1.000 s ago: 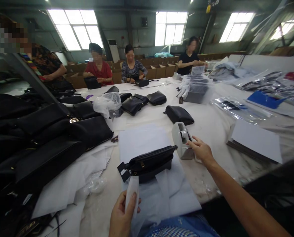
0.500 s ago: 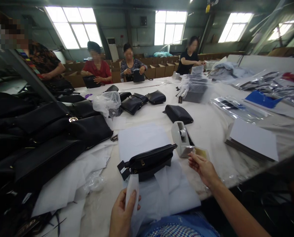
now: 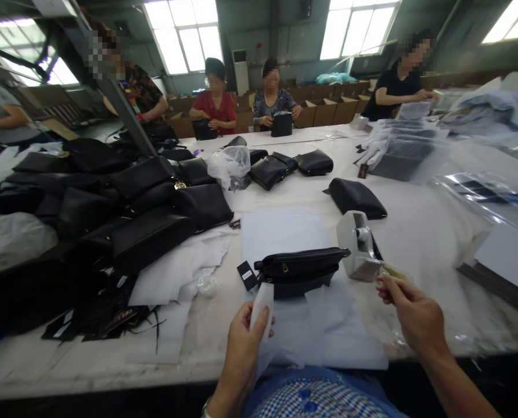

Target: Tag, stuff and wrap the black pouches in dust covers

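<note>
My left hand (image 3: 248,339) is closed, pinching a folded strip of thin white wrapping paper (image 3: 262,305) between thumb and fingers. Just beyond it a black zippered bag (image 3: 302,270) lies on white paper sheets (image 3: 280,226), with a black hang tag (image 3: 247,275) at its left end. To the right of the bag stands a grey tape dispenser (image 3: 355,249). At its cutting end, my right hand (image 3: 416,316) is closed in a pinch on what looks like the end of the clear tape; the tape itself barely shows.
Black bags (image 3: 154,232) are heaped at left, beside loose tags (image 3: 111,313). Several more lie mid-table near a crumpled plastic bag (image 3: 230,165). A stack of white card (image 3: 509,255), clear plastic sleeves (image 3: 489,194) and wrapped bags (image 3: 405,154) are at right. Several people work across the table.
The camera view has turned left, so everything sits further right in the picture. My left hand keeps the paper strip; my right hand stays pinched by the dispenser, slightly further from its cutter.
</note>
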### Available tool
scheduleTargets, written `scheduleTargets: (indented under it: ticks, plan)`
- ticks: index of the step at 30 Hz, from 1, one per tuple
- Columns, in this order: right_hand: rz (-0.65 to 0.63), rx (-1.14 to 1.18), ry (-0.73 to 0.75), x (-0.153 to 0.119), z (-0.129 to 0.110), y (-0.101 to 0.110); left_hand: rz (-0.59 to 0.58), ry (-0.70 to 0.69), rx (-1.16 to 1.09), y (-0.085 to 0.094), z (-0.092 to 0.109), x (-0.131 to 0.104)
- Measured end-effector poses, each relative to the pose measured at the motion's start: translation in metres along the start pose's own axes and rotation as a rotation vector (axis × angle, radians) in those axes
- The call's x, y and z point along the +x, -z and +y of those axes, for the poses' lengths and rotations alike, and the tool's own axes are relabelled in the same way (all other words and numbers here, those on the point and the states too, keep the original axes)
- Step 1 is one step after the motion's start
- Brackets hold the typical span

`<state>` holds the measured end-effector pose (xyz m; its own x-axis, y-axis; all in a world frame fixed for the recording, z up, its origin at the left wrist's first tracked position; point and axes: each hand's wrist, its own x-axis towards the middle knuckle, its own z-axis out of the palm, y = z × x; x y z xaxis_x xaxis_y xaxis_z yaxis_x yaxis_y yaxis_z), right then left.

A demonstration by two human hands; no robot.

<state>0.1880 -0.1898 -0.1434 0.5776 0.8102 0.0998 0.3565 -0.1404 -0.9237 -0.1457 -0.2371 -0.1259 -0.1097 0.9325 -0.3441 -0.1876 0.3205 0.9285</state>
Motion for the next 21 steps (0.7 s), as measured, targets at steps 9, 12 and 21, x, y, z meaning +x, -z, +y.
scheduleTargets:
  ticks: [9,12,21]
  plan:
    - [-1.005,0.110,0.327,-0.093,-0.134,-0.074,0.023,-0.086,0.082,-0.001,-0.001,-0.002]
    - [-1.011,0.031,0.269,-0.098,-0.126,-0.109,0.020,-0.120,0.116,0.000,-0.002,-0.002]
    - [-1.092,-0.015,0.141,-0.087,-0.090,-0.125,-0.038,0.009,-0.069,0.004,0.000,-0.007]
